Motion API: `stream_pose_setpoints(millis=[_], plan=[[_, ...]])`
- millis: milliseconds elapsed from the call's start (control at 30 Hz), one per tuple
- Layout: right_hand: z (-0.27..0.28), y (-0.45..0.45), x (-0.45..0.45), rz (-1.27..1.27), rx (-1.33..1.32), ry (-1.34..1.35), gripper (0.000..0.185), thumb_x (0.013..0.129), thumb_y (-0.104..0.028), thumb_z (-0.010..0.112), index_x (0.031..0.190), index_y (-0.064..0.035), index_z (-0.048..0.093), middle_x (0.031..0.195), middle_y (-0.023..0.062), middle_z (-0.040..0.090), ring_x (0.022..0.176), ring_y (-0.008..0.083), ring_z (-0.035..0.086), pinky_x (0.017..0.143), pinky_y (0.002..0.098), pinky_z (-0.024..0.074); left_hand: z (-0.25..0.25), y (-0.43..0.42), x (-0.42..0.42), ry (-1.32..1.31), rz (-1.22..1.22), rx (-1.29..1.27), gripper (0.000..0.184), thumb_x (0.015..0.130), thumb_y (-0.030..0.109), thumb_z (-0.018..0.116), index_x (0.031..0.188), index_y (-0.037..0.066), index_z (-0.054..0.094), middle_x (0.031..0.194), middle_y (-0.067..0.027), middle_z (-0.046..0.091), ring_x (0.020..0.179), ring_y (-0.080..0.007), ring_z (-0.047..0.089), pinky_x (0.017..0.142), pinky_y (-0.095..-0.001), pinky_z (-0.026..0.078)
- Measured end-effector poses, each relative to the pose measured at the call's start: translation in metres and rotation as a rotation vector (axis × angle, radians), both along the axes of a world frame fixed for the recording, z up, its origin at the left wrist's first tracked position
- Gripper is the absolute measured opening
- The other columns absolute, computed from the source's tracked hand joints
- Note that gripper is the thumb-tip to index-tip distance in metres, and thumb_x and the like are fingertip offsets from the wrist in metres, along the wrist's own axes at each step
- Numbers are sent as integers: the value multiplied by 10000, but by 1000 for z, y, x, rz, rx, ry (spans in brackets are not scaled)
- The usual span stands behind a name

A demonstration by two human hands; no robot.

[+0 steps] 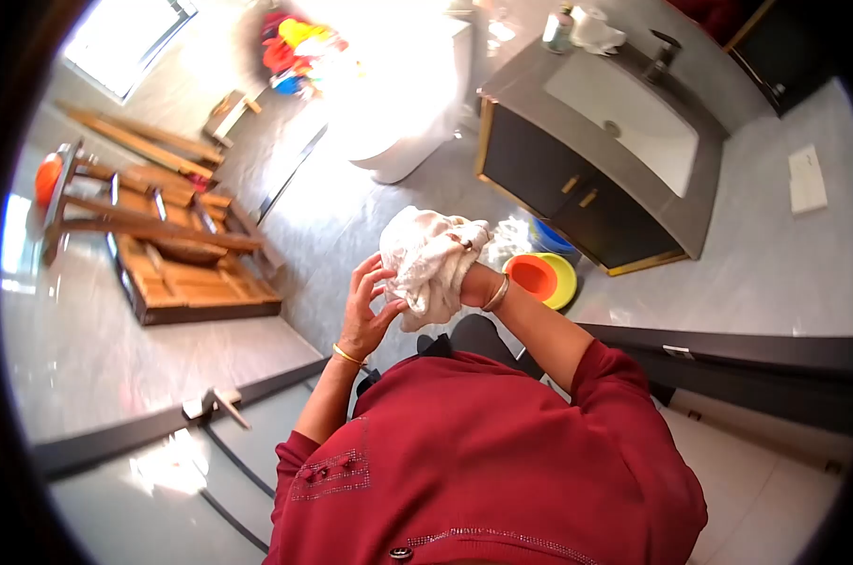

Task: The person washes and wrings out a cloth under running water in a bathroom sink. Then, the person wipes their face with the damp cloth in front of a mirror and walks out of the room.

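A bundled white cloth (426, 259) is held up in front of my body in the head view. It has a crumpled texture and a few darker spots near its upper right. My right hand (480, 285) grips it from the right, with most of the fingers buried in the folds. On the other side, my left hand (370, 303) has its fingers curved and spread apart, the tips against or very near the cloth; firm contact cannot be made out. Each wrist wears a bangle.
A dark vanity cabinet (577, 184) with a white sink (624, 113) stands at upper right. Below it sit yellow (563, 282), orange (530, 276) and blue basins (551, 237). A toilet (398, 160) is ahead in glare. Wooden furniture (191, 254) lies at left; a door handle (215, 405) is lower left.
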State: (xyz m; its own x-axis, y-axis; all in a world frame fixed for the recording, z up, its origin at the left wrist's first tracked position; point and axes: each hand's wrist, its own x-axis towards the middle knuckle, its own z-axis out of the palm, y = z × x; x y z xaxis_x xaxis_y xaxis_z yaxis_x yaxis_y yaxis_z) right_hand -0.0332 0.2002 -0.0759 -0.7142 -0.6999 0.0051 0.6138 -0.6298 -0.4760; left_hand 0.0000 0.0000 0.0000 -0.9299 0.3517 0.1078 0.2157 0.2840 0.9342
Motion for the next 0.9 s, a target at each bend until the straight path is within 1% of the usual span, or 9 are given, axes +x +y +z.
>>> stream_pose_setpoints(millis=[133, 233, 267, 300, 333, 600, 767, 800, 900], plan=[[89, 47, -28, -405, 916, 843, 417, 809, -355, 537, 1157, -125, 512, 1159, 82, 526, 1061, 207, 488, 941, 327, 370, 7, 36, -82, 286, -128, -72, 264, 746, 52, 625, 996, 64, 537, 1262, -137, 398, 1108, -281, 475, 845, -354, 454], [210, 56, -45, -35, 1930, 1383, 374, 516, -460, 624, 757, -174, 604, 778, 94, 606, 805, 281, 550, 770, 374, 415, 35, 69, -109, 75, -261, 74, 214, 838, 81, 521, 1049, 40, 514, 1209, -120, 444, 1062, -220, 493, 846, -324, 435], [227, 78, -47, 141, 1975, 1419, 385, 635, -418, 606, 914, -152, 597, 948, 99, 593, 937, 258, 528, 866, 372, 389, 38, 85, -120, -73, -317, 192, 224, 858, 93, 504, 1076, 39, 500, 1168, -90, 472, 1059, -180, 482, 851, -304, 424], [92, 138, -61, -553, 1606, 1006, 482, 847, -299, 515, 1265, -91, 396, 1309, 104, 405, 1186, 234, 393, 1053, 324, 244, 41, 98, -132, -221, -366, 304, 234, 878, 105, 487, 1103, 38, 487, 1127, -60, 500, 1055, -139, 472, 857, -284, 413], [6, 212, -87, -524, 1766, 1141, 478, 858, -290, 519, 1270, -93, 378, 1304, 93, 399, 1186, 220, 392, 1041, 322, 270, 44, 112, -143, -253, -412, 364, 213, 893, 120, 475, 1090, 39, 482, 1066, -29, 512, 1022, -113, 467, 838, -266, 411], [152, 357, -86, -847, 2122, 1204, 631, 703, -139, 662, 1267, -89, 385, 1279, 103, 406, 1197, 249, 364, 1010, 320, 282, 79, 267, -237, -786, -600, 738, 241, 888, 80, 458, 1128, 58, 475, 1092, -49, 544, 1044, -171, 520, 907, -311, 421], [158, 476, -107, -731, 1537, 215, 526, 733, -133, 630, 1234, -66, 482, 1262, 114, 489, 1177, 254, 440, 1000, 335, 332, 71, 408, -325, -1080, -488, 592, 283, 894, 170, 457, 1128, 19, 507, 1082, -111, 583, 1004, -230, 566, 905, -363, 446], [169, 487, -112, -530, 1992, 542, 397, 771, -146, 588, 1150, -35, 544, 1156, 141, 560, 1062, 262, 534, 905, 346, 424, 64, 422, -342, -981, -440, 369, 298, 886, 194, 479, 1133, 29, 509, 1075, -103, 583, 1002, -209, 559, 890, -346, 439], [157, 542, -130, -169, 2530, 80, 220, 813, -138, 516, 952, 1, 614, 856, 148, 645, 732, 280, 625, 692, 397, 492, -11, 457, -385, -531, -282, 31, 335, 862, 237, 533, 1140, 51, 511, 1048, -69, 581, 973, -158, 541, 847, -305, 415]])
